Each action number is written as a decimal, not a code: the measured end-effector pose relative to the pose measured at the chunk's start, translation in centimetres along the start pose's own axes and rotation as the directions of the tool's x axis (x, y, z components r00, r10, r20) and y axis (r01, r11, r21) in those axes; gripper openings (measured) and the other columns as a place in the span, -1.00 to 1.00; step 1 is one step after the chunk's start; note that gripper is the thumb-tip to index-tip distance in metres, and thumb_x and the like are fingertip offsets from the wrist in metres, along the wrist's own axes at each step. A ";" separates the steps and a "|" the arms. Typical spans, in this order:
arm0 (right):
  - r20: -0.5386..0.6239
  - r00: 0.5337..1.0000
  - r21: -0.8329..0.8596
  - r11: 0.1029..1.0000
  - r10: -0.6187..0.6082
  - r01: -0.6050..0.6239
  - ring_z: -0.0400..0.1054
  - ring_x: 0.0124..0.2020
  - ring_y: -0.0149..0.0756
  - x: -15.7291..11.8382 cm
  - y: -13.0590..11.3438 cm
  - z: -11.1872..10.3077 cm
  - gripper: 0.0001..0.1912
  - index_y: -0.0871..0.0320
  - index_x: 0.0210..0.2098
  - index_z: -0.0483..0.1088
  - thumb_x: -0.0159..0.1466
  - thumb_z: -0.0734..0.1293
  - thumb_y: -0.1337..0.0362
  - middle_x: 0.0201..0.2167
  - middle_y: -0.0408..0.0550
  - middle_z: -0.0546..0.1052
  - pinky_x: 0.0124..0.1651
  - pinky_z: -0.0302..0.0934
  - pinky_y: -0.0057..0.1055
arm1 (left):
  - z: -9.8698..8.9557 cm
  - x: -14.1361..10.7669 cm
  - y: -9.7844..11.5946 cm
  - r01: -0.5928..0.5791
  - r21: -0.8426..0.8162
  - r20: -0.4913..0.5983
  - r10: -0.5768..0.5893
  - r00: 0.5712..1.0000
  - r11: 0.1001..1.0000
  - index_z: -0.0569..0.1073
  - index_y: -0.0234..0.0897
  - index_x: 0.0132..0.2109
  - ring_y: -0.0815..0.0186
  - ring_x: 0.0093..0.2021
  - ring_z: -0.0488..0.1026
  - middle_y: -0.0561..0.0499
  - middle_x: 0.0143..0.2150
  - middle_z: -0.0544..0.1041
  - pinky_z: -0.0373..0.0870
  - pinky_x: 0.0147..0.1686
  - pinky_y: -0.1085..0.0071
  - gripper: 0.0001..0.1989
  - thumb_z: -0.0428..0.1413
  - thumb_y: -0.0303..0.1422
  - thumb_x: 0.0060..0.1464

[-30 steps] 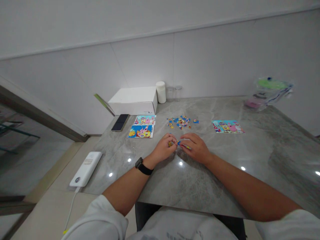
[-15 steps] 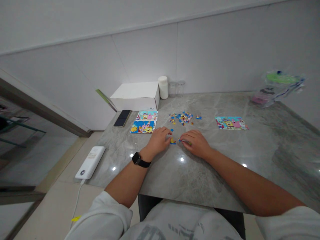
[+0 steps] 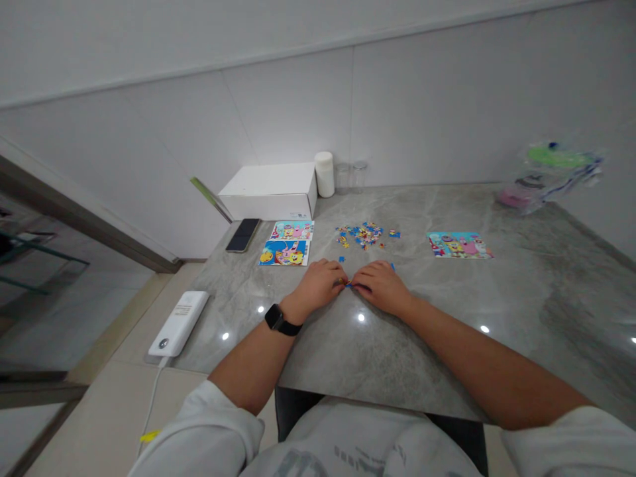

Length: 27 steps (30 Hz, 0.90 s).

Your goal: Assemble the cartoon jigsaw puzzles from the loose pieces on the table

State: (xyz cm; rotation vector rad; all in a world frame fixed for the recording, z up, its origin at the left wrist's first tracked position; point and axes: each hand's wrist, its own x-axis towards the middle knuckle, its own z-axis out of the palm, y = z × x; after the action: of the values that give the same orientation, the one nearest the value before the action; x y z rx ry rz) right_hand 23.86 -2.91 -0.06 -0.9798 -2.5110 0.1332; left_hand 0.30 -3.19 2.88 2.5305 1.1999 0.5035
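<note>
My left hand [image 3: 322, 281] and my right hand [image 3: 381, 283] meet low over the table, fingertips almost touching. Between them are small jigsaw puzzle pieces [image 3: 348, 284], mostly covered by the fingers. Both hands are closed in a pinch on these pieces. One loose blue piece [image 3: 341, 259] lies just beyond my left fingers, and another blue bit [image 3: 393, 266] peeks out behind my right hand. Farther back is a pile of mixed puzzle pieces [image 3: 365, 233], with a single piece [image 3: 394, 234] to its right.
Cartoon picture cards lie left [image 3: 284, 253] and right [image 3: 460, 245] on the grey table [image 3: 427, 351]. A phone [image 3: 243, 235], white box [image 3: 268, 189], white bottle [image 3: 324, 174] and clear glasses [image 3: 358, 177] stand behind. A power bank [image 3: 179, 322] sits at the left edge, a plastic bag [image 3: 546, 175] far right.
My hands have come together: the right moved left and the left slightly right and down. The yellow piece that lay between them is now mostly hidden by fingers.
</note>
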 end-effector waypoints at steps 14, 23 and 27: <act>-0.199 0.967 0.030 0.987 0.158 -0.155 0.48 -0.06 -0.09 -1.9 2.5 -1.5 -0.84 0.06 -0.14 0.58 0.36 0.36 0.38 -0.15 -0.01 0.66 0.09 0.19 -0.11 | -0.2 0.2 0.0 -0.004 -0.068 -0.001 0.004 1.000 0.998 0.69 -0.09 -0.10 0.10 -0.05 0.52 -0.09 -0.06 0.63 0.37 0.08 0.14 -0.82 0.26 -0.44 0.20; -0.244 0.932 0.122 0.961 0.270 -0.246 0.50 -0.09 -0.12 -1.7 3.2 -0.9 -0.83 0.06 -0.18 0.58 0.35 0.34 0.38 -0.20 -0.04 0.66 0.06 0.24 -0.16 | 0.6 0.2 -0.5 -0.031 -0.105 0.003 0.031 1.000 0.994 0.72 0.00 -0.07 0.14 -0.06 0.53 -0.07 -0.05 0.63 0.37 0.11 0.13 -0.79 0.23 -0.39 0.24; -0.248 0.929 0.128 0.959 0.276 -0.251 0.51 -0.09 -0.12 -1.7 3.2 -1.2 -0.82 0.06 -0.18 0.59 0.35 0.34 0.38 -0.19 -0.03 0.67 0.05 0.25 -0.16 | 0.6 0.2 -0.2 -0.027 -0.081 0.006 0.027 1.000 0.996 0.72 0.01 -0.07 0.12 -0.05 0.52 -0.06 -0.07 0.64 0.33 0.12 0.13 -0.77 0.22 -0.40 0.24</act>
State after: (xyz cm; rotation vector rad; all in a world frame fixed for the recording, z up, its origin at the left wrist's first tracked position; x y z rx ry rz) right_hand 27.47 -1.78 -0.42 -1.2079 -2.1055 0.1884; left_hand 0.53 -2.94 2.26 2.4814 1.1213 0.5377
